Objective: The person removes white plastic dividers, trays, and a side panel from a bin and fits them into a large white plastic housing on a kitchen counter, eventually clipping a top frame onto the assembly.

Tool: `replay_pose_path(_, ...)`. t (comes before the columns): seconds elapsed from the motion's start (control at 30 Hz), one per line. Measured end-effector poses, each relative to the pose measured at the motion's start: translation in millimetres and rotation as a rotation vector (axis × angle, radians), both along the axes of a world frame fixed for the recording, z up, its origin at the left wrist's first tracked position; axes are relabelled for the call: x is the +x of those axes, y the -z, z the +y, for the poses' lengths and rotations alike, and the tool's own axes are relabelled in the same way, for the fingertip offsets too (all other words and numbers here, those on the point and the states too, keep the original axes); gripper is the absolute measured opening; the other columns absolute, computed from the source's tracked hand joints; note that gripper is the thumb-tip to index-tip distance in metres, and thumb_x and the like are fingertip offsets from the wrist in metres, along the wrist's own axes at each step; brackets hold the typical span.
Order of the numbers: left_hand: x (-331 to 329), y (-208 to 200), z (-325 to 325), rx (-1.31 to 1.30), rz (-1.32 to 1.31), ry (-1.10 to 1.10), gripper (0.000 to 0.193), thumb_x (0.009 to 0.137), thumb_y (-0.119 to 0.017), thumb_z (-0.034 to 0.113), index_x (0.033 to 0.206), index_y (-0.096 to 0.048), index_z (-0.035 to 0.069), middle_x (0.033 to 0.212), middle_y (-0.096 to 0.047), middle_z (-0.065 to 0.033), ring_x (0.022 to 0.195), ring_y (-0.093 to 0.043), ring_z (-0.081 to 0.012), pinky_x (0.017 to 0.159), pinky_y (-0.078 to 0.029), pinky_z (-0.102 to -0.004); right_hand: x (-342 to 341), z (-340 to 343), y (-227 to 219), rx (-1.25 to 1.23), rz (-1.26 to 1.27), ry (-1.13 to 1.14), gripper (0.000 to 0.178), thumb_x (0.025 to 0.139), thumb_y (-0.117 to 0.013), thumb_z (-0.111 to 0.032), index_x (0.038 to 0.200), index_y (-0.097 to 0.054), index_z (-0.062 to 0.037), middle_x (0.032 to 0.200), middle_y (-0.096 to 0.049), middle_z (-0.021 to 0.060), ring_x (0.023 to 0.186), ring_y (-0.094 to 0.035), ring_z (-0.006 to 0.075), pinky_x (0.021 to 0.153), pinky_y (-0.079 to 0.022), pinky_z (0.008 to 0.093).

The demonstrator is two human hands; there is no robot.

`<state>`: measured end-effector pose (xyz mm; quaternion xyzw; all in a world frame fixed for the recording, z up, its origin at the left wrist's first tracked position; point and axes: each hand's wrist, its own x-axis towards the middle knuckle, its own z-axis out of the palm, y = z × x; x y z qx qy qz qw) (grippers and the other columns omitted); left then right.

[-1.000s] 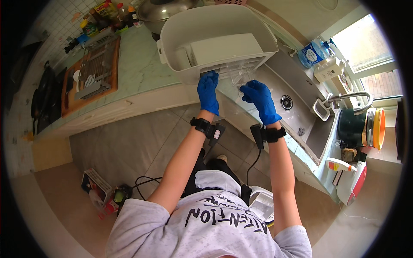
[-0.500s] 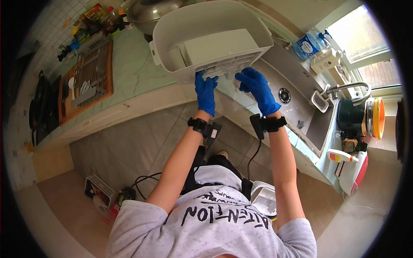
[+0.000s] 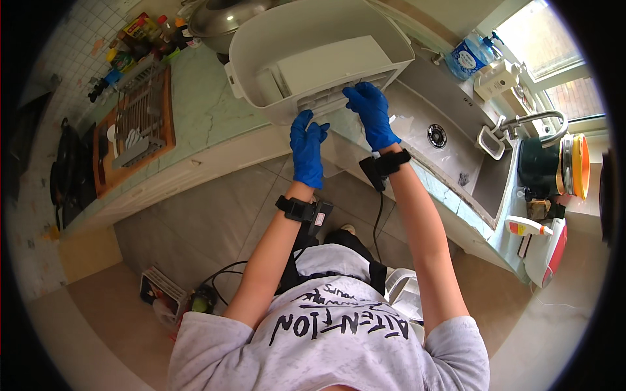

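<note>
- Tub [image 3: 287, 39] is sitting beside sink [image 3: 420, 107]
- Left hand [image 3: 306, 153] is showing parted fingers near tub's edge, grip unclear
- Right hand [image 3: 373, 114] is bunching at slotted front [image 3: 321, 100], grip unclear

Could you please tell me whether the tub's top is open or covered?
Open: no lid covers the tub, and its inside shows.

A pale green marbled counter [image 3: 212, 94] borders a grey tiled floor [image 3: 182, 205]. Bright daylight fills the window [image 3: 538, 40] beyond the counter's right edge; a white tiled wall [image 3: 77, 73] rises behind its far left corner.
</note>
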<state>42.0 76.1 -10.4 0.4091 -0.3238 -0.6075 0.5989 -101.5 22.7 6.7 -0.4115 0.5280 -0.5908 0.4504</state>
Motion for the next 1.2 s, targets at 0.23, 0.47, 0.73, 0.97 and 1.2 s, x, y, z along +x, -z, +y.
replay_pose_path(0.23, 7, -14, 8, 0.0, -0.027, 0.081, 0.027, 0.087, -0.046, 0.012, 0.113, -0.047, 0.006, 0.111, -0.051, -0.0046, 0.093, -0.056, -0.0195, 0.078, -0.042, -0.0262, 13, -24, 8, 0.029, 0.014, 0.087, 0.017, 0.077, -0.058, -0.013, 0.085, -0.06, 0.0024, 0.066, -0.058, 0.0059, 0.054, -0.052, 0.0125, 0.047, -0.042, 0.0252)
replay_pose_path(0.47, -7, -20, 22, 0.018, -0.078, 0.149, 0.025, 0.086, -0.046, 0.011, 0.111, -0.048, 0.006, 0.11, -0.052, -0.0055, 0.093, -0.057, -0.0209, 0.078, -0.043, -0.026, -5, 20, 6, -0.019, -0.096, 0.02, 0.032, 0.076, -0.057, -0.007, 0.107, -0.053, -0.0007, 0.08, -0.058, 0.007, 0.064, -0.055, 0.0121, 0.054, -0.046, 0.024)
replay_pose_path(0.73, -69, -5, 48, 0.073, -0.237, 0.436, 0.024, 0.085, -0.049, 0.012, 0.107, -0.051, 0.006, 0.107, -0.054, -0.0062, 0.092, -0.057, -0.0207, 0.075, -0.043, -0.0246, -150, 273, 9, 0.257, -0.171, -0.027, 0.026, 0.083, -0.054, -0.016, 0.104, -0.057, -0.0015, 0.081, -0.061, 0.0043, 0.071, -0.056, 0.0101, 0.066, -0.045, 0.0239)
replay_pose_path(0.97, -168, 30, 135, 0.083, -0.306, 0.845, 0.021, 0.086, -0.049, 0.017, 0.104, -0.053, 0.007, 0.101, -0.058, -0.0055, 0.085, -0.059, -0.0172, 0.072, -0.043, -0.0238, -163, 539, 148, 0.385, -0.6, 1.139, 0.017, 0.081, -0.053, -0.015, 0.091, -0.058, -0.0022, 0.079, -0.061, 0.008, 0.07, -0.06, 0.0175, 0.066, -0.05, 0.0264)
replay_pose_path(1.2, -177, -3, 167, 0.138, -0.374, 1.106, 0.02, 0.087, -0.047, 0.015, 0.103, -0.053, 0.005, 0.099, -0.059, -0.0079, 0.081, -0.059, -0.0159, 0.069, -0.044, -0.0227, -120, 607, 243, 0.358, -0.601, 1.825, 0.011, 0.079, -0.051, -0.009, 0.084, -0.057, -0.0005, 0.081, -0.06, 0.0111, 0.076, -0.06, 0.0196, 0.067, -0.052, 0.03)
